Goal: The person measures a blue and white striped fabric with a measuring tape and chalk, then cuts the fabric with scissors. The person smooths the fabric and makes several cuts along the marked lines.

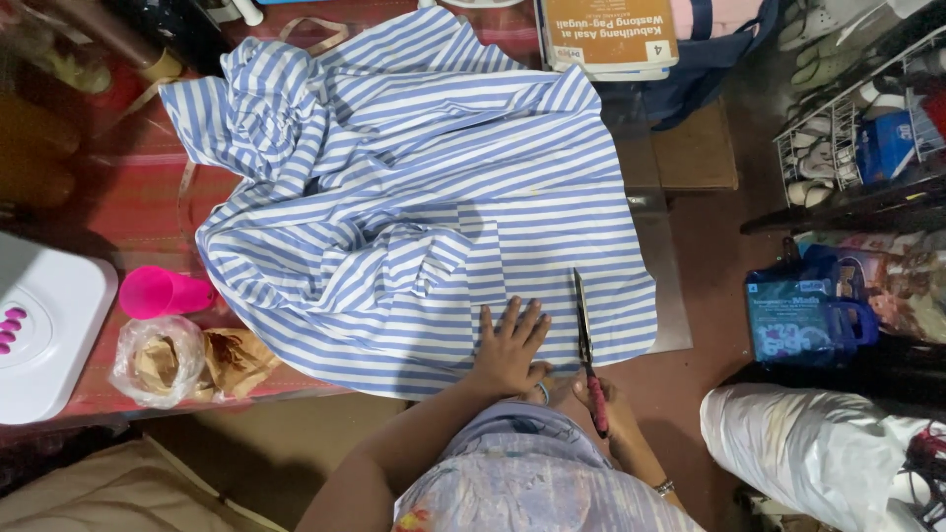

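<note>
A blue-and-white striped cloth lies spread and rumpled across the counter, which is covered by a red patterned mat, and every place here is told from that cloth. On its near edge the left hand rests flat, its fingers spread apart and pressing the fabric down. Just to the right of that hand the right hand has its fingers closed around the red handles of a pair of scissors, whose dark blades lie over the cloth's near right part and point away from the person. Left of the cloth, on the mat, a pink plastic cup lies on its side with its mouth turned away from the cloth; what is inside cannot be told. Nearer the person than the cup, a clear plastic bag holds something brown, and crumpled brown paper lies just beside it. Farther left stands a white appliance with purple buttons. Beyond the cloth's far right corner a tan book rests on a stack. Well to the right of the cloth, a white wire rack holds slippers and a blue box, a blue tote bag sits on the floor, and a white plastic sack lies nearest the person.
</note>
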